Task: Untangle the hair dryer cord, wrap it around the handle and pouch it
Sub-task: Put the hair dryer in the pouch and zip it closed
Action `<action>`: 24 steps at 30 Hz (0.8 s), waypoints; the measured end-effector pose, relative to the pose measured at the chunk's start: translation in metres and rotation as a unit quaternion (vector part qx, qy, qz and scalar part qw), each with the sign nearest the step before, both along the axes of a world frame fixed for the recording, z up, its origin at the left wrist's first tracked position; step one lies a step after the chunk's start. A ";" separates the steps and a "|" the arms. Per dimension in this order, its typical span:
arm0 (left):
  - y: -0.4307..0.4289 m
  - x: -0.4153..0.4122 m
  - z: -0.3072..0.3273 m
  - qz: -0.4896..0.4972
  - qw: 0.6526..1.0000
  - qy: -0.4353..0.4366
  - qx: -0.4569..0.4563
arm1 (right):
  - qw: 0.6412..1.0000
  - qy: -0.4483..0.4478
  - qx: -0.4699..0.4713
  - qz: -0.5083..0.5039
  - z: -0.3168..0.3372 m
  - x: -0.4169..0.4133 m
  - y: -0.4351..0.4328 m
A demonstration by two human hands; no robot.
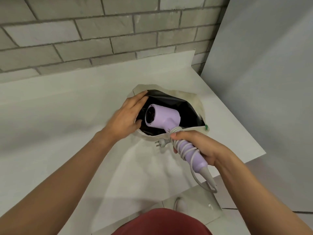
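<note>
Both forearms reach forward from the body over the white table (50,107). The left hand (124,116) lies back-up at the left lip of the pouch (191,97). Its fingers (135,100) are pressed together and only slightly bent over the lip, with the thumb tucked under on the dark lining side, so the lip is pinched and held apart. This hand is a little blurred.

The right hand (199,146) comes in from the right with the wrist bent. Its fingers are curled tightly round the handle (191,155) of the hair dryer (162,117), and the thumb lies across the top of the handle. The grey cord (186,150) is coiled round the handle under and just below those fingers. A loose loop hangs past the heel of the hand. The plug (160,142) sticks out just left of the right fingertips, over the pouch's pale outside.

Beyond the right thumb, the lilac head of the dryer sits in the pouch mouth, just beside the left thumb. The handle is outside the pouch. Black lining shows open beyond and to the right of the head. Past the left fingertips the table runs to a brick wall (101,39). A pale panel (262,65) stands to the right of the right hand, near the table's edge.
</note>
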State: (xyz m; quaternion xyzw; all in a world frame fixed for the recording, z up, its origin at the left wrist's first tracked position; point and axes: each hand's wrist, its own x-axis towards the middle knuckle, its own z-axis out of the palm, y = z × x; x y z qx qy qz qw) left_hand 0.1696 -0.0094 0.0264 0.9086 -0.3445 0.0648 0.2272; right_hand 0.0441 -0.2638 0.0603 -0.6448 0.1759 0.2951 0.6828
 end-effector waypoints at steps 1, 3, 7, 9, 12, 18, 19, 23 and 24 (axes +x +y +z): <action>-0.001 -0.005 0.000 -0.002 1.000 -0.009 -0.002 | 1.000 0.009 0.009 0.002 -0.001 0.003 -0.001; -0.002 -0.016 0.000 -0.007 0.999 -0.035 -0.010 | 1.000 0.016 0.026 0.002 -0.002 0.008 -0.002; 0.000 -0.033 -0.001 0.005 0.997 -0.063 -0.031 | 0.998 0.009 0.051 -0.024 -0.004 0.021 -0.007; 0.002 -0.040 -0.003 0.013 0.997 -0.067 -0.027 | 0.996 0.020 0.053 -0.063 -0.007 0.029 -0.006; 0.003 -0.051 -0.006 0.030 0.998 -0.054 -0.011 | 0.986 0.026 0.083 -0.142 -0.016 0.040 -0.002; 0.000 -0.071 -0.016 0.051 0.998 -0.019 0.020 | 0.966 -0.003 -0.059 -0.250 -0.036 0.062 0.006; -0.001 -0.073 -0.018 0.054 0.998 -0.014 0.021 | 0.960 -0.011 -0.076 -0.269 -0.039 0.065 0.008; -0.002 -0.080 -0.028 0.055 0.998 0.006 0.010 | 0.944 -0.023 -0.079 -0.319 -0.053 0.076 0.015; -0.003 -0.082 -0.031 0.053 0.999 0.011 0.006 | 0.944 -0.022 -0.084 -0.320 -0.057 0.079 0.016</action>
